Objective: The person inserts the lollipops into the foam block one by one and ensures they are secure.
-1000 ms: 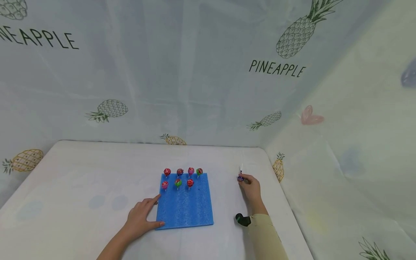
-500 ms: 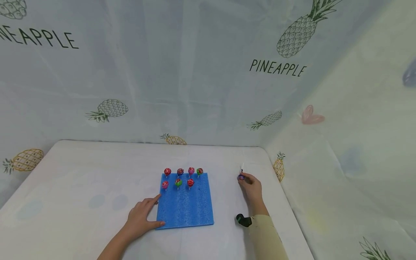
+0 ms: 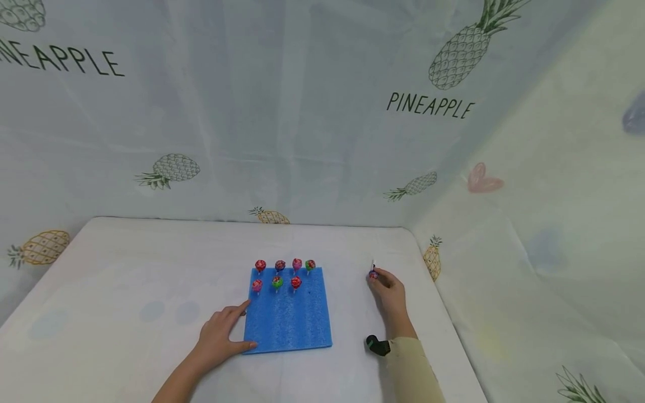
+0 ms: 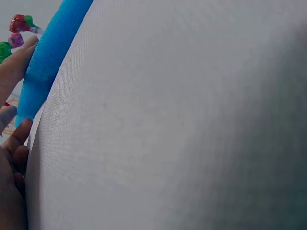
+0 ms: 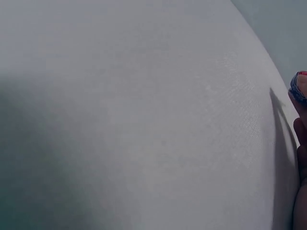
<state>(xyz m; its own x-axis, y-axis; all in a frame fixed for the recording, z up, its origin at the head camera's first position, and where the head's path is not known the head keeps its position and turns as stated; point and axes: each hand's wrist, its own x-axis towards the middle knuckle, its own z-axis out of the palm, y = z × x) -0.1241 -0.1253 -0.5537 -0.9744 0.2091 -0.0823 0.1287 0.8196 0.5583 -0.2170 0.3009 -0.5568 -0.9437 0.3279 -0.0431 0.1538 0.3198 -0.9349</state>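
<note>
A blue foam pad (image 3: 288,313) lies flat on the white table (image 3: 126,280), with several lollipops (image 3: 278,281) standing upright in two rows along its far edge. My left hand (image 3: 220,334) rests on the table with straight fingers touching the pad's left edge (image 4: 50,50). To the right of the pad, my right hand (image 3: 388,291) pinches a purple-wrapped lollipop (image 3: 373,273) just above the table, its white stick pointing up. In the right wrist view only a sliver of that lollipop (image 5: 298,86) shows at the frame's edge.
A black wrist-worn camera (image 3: 377,345) sits on my right sleeve. Pineapple-print cloth walls (image 3: 428,106) close the table off at the back and right. The table's right edge runs close beside my right hand.
My right hand has shifted very slightly with the lollipop. The left hand and the foam pad stay where they were.
</note>
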